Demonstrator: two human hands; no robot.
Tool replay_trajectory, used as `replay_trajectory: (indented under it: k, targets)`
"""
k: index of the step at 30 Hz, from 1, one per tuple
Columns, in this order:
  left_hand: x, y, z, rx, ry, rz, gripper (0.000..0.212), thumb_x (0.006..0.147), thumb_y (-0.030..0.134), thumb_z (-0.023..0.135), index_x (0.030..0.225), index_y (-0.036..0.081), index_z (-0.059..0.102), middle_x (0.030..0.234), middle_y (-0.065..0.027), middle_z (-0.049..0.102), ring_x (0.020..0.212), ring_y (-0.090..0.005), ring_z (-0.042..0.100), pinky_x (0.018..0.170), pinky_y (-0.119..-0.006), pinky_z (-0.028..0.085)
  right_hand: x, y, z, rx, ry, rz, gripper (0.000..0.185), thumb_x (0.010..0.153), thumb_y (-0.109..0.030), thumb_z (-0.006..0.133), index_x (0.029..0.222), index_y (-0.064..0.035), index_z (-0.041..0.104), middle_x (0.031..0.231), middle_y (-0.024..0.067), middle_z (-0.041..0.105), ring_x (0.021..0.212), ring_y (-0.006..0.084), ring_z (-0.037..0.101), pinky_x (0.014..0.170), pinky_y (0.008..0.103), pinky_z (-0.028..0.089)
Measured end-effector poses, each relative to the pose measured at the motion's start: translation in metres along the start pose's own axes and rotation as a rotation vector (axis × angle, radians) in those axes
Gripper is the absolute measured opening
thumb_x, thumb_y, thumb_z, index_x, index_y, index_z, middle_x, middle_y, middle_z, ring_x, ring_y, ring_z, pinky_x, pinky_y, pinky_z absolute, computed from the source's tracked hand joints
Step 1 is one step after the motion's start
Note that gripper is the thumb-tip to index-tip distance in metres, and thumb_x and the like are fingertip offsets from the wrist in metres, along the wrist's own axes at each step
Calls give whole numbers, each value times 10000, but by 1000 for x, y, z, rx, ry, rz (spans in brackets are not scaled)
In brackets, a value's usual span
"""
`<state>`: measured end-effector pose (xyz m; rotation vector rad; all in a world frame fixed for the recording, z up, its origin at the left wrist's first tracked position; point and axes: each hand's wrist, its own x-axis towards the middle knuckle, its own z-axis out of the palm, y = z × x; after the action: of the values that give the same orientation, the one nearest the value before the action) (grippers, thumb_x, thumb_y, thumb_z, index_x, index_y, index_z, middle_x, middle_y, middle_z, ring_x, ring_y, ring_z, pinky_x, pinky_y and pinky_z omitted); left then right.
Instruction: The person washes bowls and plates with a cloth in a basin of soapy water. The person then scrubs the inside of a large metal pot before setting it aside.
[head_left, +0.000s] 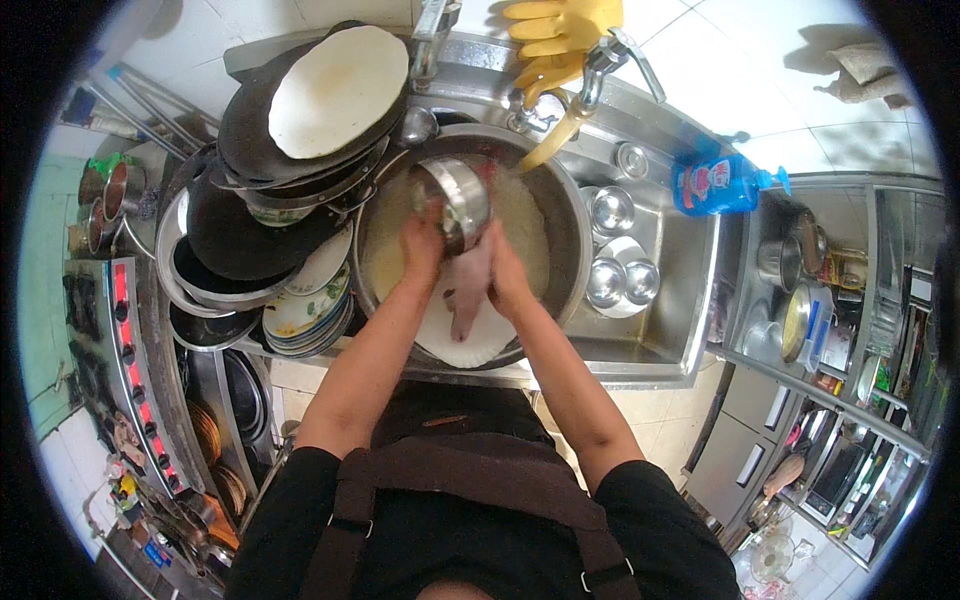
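Over a large round metal basin (583, 247) of cloudy water, I hold a small stainless steel bowl (466, 191) tilted on its side. My left hand (421, 244) grips its near left edge. My right hand (507, 266) is at its lower right and holds a wet pinkish cloth (470, 289) that hangs down from the bowl. Beneath the cloth, a white dish (469, 341) with a scalloped edge lies in the near part of the basin. Both hands and the bowl are slightly blurred, and most fingertips are hidden.
Left of the basin stand stacked dark pans topped by a white oval plate (337, 90) and a plate pile (307, 319). A faucet (596, 67) with a yellowish hose reaches over the basin. Steel bowls (613, 210) sit in the right sink; a blue pump bottle (716, 184) is on its rim.
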<state>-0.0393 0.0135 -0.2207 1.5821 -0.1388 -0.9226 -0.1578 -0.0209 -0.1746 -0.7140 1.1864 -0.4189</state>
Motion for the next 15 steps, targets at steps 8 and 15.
replay_trajectory:
  k: [8,15]
  targets:
    - [-8,18,-6,259,-83,485,311,874,219,547,1085,-9,546,867,-163,622,762,-209,574,692,-302,439,-30,-73,2,-618,30,-902,505,725,-16,610,1211,-54,479,1169,158,539,1101,286,515,902,328,413]
    - [-7,24,-48,792,-208,676,575,772,246,653,1249,24,420,1172,-220,506,1047,-321,520,845,-387,431,-26,-113,-81,-928,356,-1129,545,657,119,473,1177,-43,485,1116,168,546,1040,323,529,868,366,442]
